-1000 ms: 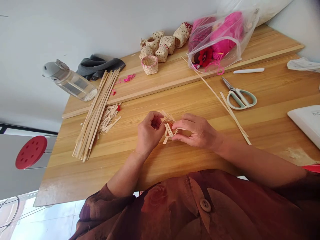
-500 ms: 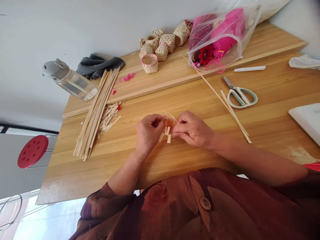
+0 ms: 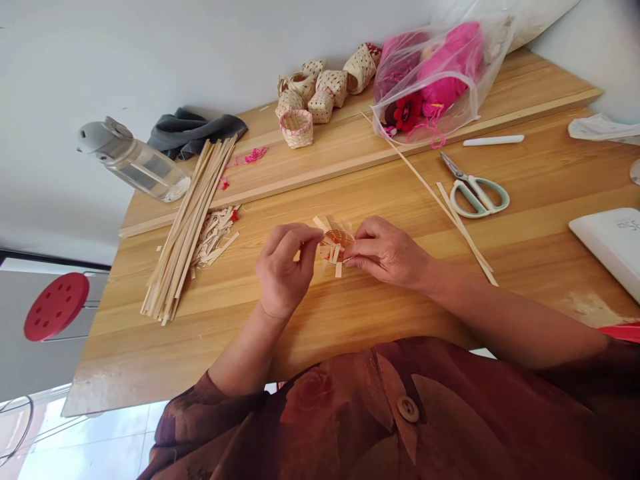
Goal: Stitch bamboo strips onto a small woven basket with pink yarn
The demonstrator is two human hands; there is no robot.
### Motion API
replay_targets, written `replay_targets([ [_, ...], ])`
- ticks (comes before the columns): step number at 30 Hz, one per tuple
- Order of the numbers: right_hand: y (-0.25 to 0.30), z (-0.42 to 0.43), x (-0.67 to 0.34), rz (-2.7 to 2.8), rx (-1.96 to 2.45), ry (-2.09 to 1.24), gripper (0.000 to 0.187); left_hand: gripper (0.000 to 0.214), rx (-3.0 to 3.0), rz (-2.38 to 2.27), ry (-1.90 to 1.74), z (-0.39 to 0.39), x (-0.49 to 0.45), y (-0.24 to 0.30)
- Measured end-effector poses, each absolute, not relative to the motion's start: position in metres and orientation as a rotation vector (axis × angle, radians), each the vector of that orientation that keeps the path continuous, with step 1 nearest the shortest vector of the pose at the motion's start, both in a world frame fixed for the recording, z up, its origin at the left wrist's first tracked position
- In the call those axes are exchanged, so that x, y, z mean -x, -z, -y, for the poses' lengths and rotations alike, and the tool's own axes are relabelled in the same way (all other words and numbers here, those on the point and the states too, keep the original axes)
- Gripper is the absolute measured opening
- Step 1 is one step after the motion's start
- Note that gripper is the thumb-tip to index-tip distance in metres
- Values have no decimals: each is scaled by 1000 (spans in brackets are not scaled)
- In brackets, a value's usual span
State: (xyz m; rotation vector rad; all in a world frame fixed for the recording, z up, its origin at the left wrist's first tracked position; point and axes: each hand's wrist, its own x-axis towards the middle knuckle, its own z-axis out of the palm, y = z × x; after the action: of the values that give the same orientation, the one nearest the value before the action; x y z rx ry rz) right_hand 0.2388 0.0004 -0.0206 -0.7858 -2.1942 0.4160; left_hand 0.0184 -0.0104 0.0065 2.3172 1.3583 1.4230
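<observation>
A small woven piece of thin bamboo strips [image 3: 335,245] with an orange-tinted centre and loose strip ends sticking out sits just above the tabletop. My right hand [image 3: 385,253] is shut on its right side, with the fingertips pressed against the weave. My left hand [image 3: 285,267] is curled at the piece's left edge. Its fingertips reach the strip ends, but I cannot tell whether they grip one. Part of the weave is hidden behind my right fingers.
On the wooden table [image 3: 380,320] lie a bundle of bamboo strips [image 3: 183,230], cut offcuts [image 3: 215,237], long loose strips [image 3: 445,207] and green-handled scissors [image 3: 475,197]. Small woven baskets [image 3: 297,127] and a plastic bag of pink material [image 3: 425,80] stand on a raised board behind.
My left hand has drawn back to the left and lifted its fingers from the middle of the weave. The woven piece now shows more, and the view has shifted slightly.
</observation>
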Motion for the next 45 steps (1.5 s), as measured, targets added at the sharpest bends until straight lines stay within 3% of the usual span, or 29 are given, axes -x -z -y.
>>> replay_targets([
  [3, 21, 0, -239, 2186, 805, -435, 16, 10, -2343, -1152, -1228, 16, -22, -10],
  [8, 17, 4, -238, 2187, 796, -441, 18, 39, -2289, -1104, -925, 14, -21, -7],
  [12, 14, 8, -238, 2115, 777, -488, 30, 26, -2378, -1202, -901, 8, -14, -4],
  [15, 14, 9, -237, 2002, 834, -583, 26, 16, -2437, -1187, -901, 5, -11, -2],
  [18, 15, 7, -237, 2035, 838, -587, 24, 20, -2411, -1141, -887, 1, -10, -3],
  [23, 12, 4, -238, 2203, 772, -487, 39, 25, -2386, -1075, -833, -6, -4, -8],
  [26, 13, 3, -237, 2185, 726, -496, 32, 29, -2332, -1045, -850, -7, -4, -8],
  [30, 18, 2, -235, 2144, 688, -515, 31, 8, -2210, -1093, -961, -7, -9, 3],
  [34, 18, 3, -235, 2121, 717, -535, 34, 14, -2102, -1182, -1073, -10, -10, 9],
  [41, 9, 1, -241, 1977, 880, -527, 48, 12, -2394, -894, -817, -8, 1, -15],
  [45, 10, -2, -242, 2061, 845, -330, 45, 10, -2418, -839, -762, -8, 4, -18],
])
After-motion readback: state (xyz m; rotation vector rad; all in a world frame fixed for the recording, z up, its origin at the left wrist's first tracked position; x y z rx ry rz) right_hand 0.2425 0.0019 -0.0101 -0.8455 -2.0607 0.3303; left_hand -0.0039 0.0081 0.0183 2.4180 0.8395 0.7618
